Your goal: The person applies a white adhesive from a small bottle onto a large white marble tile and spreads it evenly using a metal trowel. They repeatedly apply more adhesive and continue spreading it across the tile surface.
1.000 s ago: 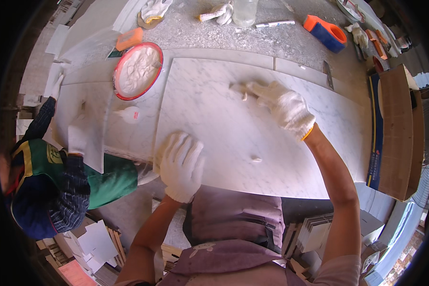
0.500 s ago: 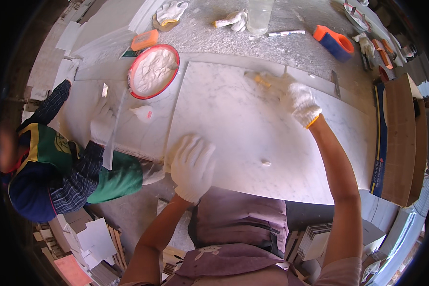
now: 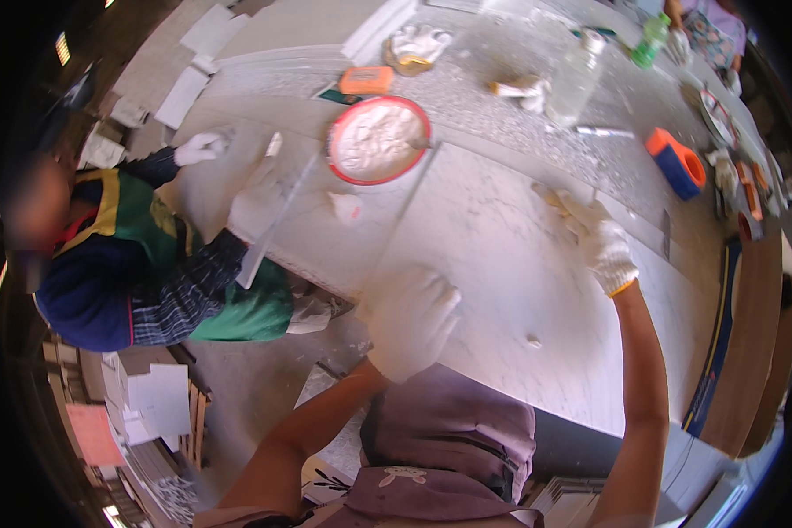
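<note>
A white, grey-veined stone slab (image 3: 493, 255) lies in front of me. My right hand (image 3: 609, 251), in a white knit glove with a yellow cuff, reaches over its far right part. Something beige-yellow (image 3: 556, 201) shows at its fingertips, too blurred to name. My gloved left hand (image 3: 414, 321) is over the slab's near left edge, smeared by motion, its fingers seemingly curled. A small pale lump (image 3: 533, 342) rests on the slab. Beyond my left hand stand a red-rimmed bowl (image 3: 336, 145) of white paste-like material and a small white squeeze bottle (image 3: 347, 208) with a red mark.
At the left a co-worker (image 3: 163, 264) in gloves has a hand by a narrow pale strip (image 3: 277, 224). Farther back are an orange block (image 3: 366, 80), loose gloves (image 3: 418, 46), a clear bottle (image 3: 576, 84), a marker (image 3: 605, 133) and an orange-blue tape dispenser (image 3: 676, 165). Cardboard (image 3: 748, 343) stands right.
The whole view has swung, moving the bench to the right and down. My left hand has turned from fingers laid out to a more curled shape. My right hand stays over the slab's far part.
</note>
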Available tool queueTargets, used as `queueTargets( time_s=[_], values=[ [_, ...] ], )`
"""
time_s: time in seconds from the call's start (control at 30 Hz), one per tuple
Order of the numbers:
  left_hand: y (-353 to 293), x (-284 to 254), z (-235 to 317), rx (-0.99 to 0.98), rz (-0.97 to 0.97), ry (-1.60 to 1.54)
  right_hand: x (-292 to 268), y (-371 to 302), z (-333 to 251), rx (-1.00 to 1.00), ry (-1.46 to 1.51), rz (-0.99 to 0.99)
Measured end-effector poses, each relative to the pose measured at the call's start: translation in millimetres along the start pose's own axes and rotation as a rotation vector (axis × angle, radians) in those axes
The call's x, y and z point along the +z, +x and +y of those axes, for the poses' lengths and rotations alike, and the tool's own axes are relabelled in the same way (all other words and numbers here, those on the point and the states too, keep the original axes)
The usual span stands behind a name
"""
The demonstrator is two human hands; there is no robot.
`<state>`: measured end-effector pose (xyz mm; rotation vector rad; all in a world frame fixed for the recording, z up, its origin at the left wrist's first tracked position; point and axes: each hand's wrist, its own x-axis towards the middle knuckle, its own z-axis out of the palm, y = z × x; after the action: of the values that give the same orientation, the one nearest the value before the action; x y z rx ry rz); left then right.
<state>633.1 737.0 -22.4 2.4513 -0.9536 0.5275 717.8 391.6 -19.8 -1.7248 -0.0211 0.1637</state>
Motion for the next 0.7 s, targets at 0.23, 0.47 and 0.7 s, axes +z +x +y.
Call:
queueTargets(
  time_s=[0.23,0.47,0.7],
  values=[
    [-8.0,-1.6,-9.6,0.050,0.116,-0.026,10.3,-20.6,35.7,-0.232,-0.118,-0.142],
    [-11.5,-4.6,-11.5,0.006,0.110,-0.043,-9.3,-4.0,52.2,-0.326,-0.793,0.179],
    [-12.6,-6.4,-11.7,-0.007,0.177,-0.053,-8.6,-41.6,33.1,-0.168,-0.513,-0.025]
  ],
)
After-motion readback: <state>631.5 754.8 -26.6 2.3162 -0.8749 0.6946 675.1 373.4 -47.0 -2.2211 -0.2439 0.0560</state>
